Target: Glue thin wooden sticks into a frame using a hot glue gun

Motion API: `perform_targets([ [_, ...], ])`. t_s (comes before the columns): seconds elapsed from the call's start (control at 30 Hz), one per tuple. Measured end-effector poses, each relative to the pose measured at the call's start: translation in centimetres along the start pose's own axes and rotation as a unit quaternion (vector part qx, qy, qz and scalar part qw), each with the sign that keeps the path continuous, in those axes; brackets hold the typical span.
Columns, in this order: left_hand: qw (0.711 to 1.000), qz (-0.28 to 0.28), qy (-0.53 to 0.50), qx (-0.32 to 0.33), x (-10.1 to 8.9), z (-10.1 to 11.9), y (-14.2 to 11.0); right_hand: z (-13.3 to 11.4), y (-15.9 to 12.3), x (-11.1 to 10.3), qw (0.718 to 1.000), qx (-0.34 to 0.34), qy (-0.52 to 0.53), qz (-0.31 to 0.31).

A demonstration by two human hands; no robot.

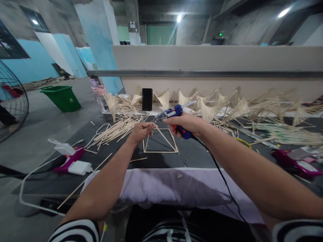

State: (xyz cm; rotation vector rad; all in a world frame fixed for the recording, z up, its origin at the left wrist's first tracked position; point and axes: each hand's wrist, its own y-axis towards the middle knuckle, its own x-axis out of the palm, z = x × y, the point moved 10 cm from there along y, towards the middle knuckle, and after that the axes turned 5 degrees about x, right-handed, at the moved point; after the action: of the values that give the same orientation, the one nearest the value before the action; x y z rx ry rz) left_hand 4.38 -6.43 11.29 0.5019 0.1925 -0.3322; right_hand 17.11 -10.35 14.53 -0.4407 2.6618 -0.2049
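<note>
A blue hot glue gun (171,113) is gripped in my right hand (185,123), its dark, smeared nozzle pointing left toward my other fingertips. My left hand (141,132) is closed in a pinch on thin wooden sticks where they meet at the top of a stick frame. The stick frame (160,152) has a four-sided base on the dark table, with slanted sticks (166,138) rising to my left fingers. My fingers hide the joint itself. From the glue gun a black cord (219,168) runs down toward my lap.
Loose wooden sticks (118,129) are heaped at the left. Twisted fan-like stick models (209,109) line the back, beside an upright black phone (147,99). Power strips (69,161) with plugs and cables lie at the left and right. A lilac cloth (171,186) covers the front edge.
</note>
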Motion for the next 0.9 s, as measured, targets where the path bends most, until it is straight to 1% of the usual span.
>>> perform_targets([
  [0.07, 1.0, -0.001, -0.002, -0.007, 0.0, -0.2, 0.0, 0.2, 0.1, -0.1, 1.0, 0.002, -0.01, 0.0],
  [0.2, 1.0, 0.016, -0.013, -0.006, -0.2, -0.4, 0.0, 0.4, 0.1, 0.0, 1.0, -0.005, -0.012, 0.0],
  [0.4, 1.0, 0.01, -0.015, -0.002, -0.1, -0.5, 0.0, 0.9, 0.2, -0.1, 0.999, -0.01, 0.033, -0.005],
  [0.53, 1.0, 0.008, -0.009, 0.001, -0.1, -0.6, 0.1, 1.7, 0.6, -0.5, 0.997, 0.01, 0.078, -0.013],
  [0.7, 1.0, 0.002, -0.01, -0.004, -0.1, -0.8, 0.1, 2.3, 1.5, 0.2, 0.989, 0.05, 0.122, -0.065],
  [0.8, 1.0, 0.001, -0.009, -0.009, -0.1, -0.8, 0.0, 2.7, 1.7, 0.8, 0.981, 0.068, 0.141, -0.115],
  [0.9, 1.0, -0.003, -0.002, -0.005, 0.0, -0.6, 0.0, 3.1, 1.8, 1.3, 0.966, 0.087, 0.181, -0.163],
])
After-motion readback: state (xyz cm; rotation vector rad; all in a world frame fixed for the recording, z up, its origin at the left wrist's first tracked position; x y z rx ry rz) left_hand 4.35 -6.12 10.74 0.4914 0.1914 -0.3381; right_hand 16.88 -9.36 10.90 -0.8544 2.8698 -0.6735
